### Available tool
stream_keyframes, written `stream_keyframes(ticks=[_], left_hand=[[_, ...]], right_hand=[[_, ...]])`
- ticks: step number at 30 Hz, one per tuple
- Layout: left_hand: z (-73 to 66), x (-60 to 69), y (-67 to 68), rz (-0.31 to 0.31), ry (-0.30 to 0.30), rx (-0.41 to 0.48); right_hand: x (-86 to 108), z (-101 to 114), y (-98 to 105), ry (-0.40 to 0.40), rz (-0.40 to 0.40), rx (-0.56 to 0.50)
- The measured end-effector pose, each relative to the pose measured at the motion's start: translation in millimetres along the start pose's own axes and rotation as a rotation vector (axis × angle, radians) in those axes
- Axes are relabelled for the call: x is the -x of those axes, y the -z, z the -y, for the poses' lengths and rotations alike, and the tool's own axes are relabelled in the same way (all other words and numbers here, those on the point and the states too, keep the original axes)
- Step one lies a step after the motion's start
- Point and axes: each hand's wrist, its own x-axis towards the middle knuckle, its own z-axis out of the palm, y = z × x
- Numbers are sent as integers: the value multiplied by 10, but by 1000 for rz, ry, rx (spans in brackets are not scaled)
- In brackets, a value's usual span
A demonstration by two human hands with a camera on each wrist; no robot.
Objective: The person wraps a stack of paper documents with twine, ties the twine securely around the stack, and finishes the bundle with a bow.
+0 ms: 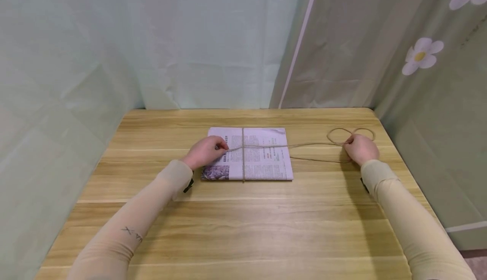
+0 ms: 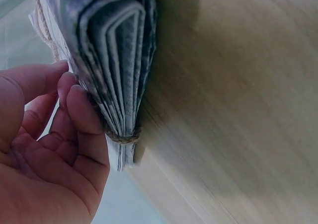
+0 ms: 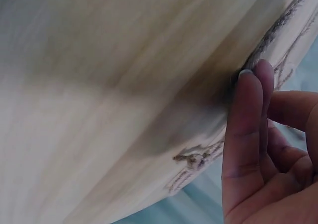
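A folded newspaper stack (image 1: 266,172) lies flat on the wooden table, with twine (image 1: 243,166) running front to back over its middle. My left hand (image 1: 205,151) is over its left side, thumb and fingertips pinching a strand that crosses the sheets sideways. In the left wrist view the stack's folded end (image 2: 119,60) shows beside the fingers, with a twine band (image 2: 124,138) around it. Off to the right, my right hand (image 1: 362,148) grips the twine between thumb and fingers. Two strands reach it from the newspaper, and loose loops (image 1: 338,129) lie just beyond it.
The wooden table (image 1: 243,229) has its far edge against a pale green curtain (image 1: 217,39). More curtain with white flowers (image 1: 422,56) hangs at the right side. Long sleeves cover both forearms, and a dark strap shows at each wrist.
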Motion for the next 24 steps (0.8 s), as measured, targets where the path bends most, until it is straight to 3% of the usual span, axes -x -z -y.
stream_keyframes(ticks=[14,17,24], left_hand=[[18,2,2,5,17,14],[19,-2,0,4,18,16],[21,-9,-1,0,10,22]], right_hand=[[33,-95,67,-13,37,-74],[29,-111,48,2,-11,-69],[-27,-139,-37,134,-176,36]])
